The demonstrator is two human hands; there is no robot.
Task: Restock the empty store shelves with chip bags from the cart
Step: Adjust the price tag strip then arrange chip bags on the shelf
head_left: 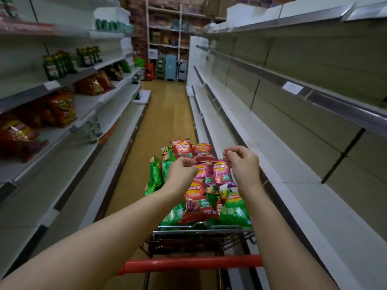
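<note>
A wire cart [201,231] with a red handle [188,264] stands in the aisle, piled with red, pink and green chip bags [199,197]. Both my hands hover over the pile. My left hand [182,170] is curled, and its fingertips meet the left corner of a dark red bag [204,153] on top; a grip cannot be made out. My right hand [243,162] is raised just right of that bag, thumb and fingers pinched together with nothing between them. The white shelves [272,155] on the right are bare.
Shelves on the left [69,126] carry orange and red snack bags [60,107] and green bottles [58,65]. The wooden aisle floor [167,114] runs ahead to a back rack [167,38] with stacked stools and boxes.
</note>
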